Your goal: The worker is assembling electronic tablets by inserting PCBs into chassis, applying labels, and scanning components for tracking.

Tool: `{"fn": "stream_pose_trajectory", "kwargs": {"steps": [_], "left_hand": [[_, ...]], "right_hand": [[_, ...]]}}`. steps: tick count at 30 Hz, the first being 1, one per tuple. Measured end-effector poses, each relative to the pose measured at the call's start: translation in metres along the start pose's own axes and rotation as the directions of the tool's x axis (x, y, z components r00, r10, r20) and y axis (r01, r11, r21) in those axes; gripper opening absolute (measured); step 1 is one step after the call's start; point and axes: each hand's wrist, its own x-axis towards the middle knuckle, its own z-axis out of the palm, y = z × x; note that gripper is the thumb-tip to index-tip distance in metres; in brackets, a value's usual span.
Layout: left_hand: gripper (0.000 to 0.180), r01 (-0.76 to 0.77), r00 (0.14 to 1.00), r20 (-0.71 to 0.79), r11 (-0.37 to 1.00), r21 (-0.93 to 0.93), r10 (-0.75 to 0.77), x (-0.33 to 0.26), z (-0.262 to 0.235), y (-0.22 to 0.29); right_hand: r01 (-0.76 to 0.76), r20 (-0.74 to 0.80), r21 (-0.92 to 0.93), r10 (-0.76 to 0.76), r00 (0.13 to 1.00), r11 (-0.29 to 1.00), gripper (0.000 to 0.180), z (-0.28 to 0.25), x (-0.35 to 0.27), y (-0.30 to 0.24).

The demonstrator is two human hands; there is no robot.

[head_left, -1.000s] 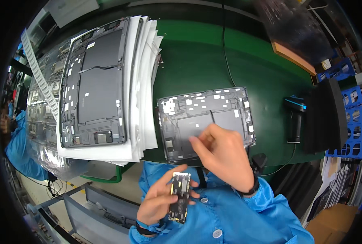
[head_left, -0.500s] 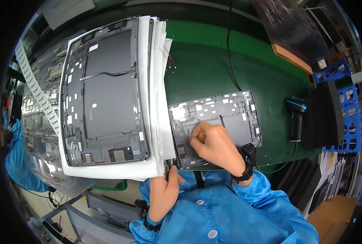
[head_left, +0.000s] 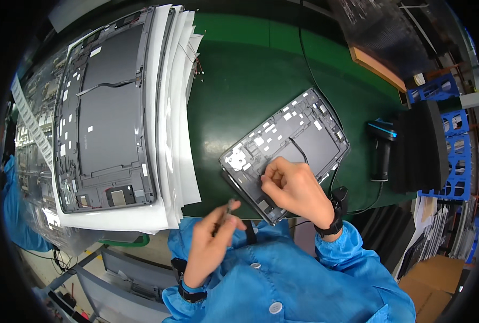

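A dark grey tablet housing [head_left: 317, 137] with white stickers and a black ribbon cable lies turned at a slant on the green bench. Over its near part is my right hand [head_left: 297, 188], thumb and fingers closed in a pinch. Whatever sits between those fingertips is hidden. In front of the bench edge, my left hand [head_left: 210, 242] is closed round a small dark piece [head_left: 230, 205], too small to name. To the left, a larger tablet housing [head_left: 118, 116] with a ribbon cable and corner speakers rests on a stack of white sheets [head_left: 177, 124].
A black handheld scanner [head_left: 380, 153] with a blue stripe stands at the right, its cable trailing on the green bench [head_left: 234, 97]. Beyond it are black foam blocks [head_left: 418, 145] and blue plastic racks [head_left: 457, 134]. Several thin wires [head_left: 197, 67] stick out beside the sheets.
The smaller housing has turned counterclockwise, its far right corner swinging up. My left hand has come out from beside the bench edge, showing a dark piece. The view has shifted, too.
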Motion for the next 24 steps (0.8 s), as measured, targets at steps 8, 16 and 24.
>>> {"fn": "stream_pose_trajectory", "kwargs": {"steps": [8, 16, 24], "left_hand": [[0.052, -0.047, 0.991, -0.132, 0.91, -0.412, -0.009, -0.008, 0.002, 0.014], [0.053, -0.136, 0.981, -0.165, 0.973, -0.189, 0.105, 0.005, 0.015, 0.018], [0.053, -0.14, 0.97, -0.218, 0.979, -0.145, 0.107, 0.001, 0.01, 0.014]], "right_hand": [[0.233, 0.14, -0.094, -0.219, 0.966, 0.968, 0.015, 0.001, 0.015, 0.002], [0.166, -0.074, -0.08, -0.172, 0.982, 0.983, 0.022, 0.006, 0.0, -0.002], [0.204, 0.028, -0.141, -0.202, 0.979, 0.969, 0.022, 0.002, 0.008, 0.001]]}}
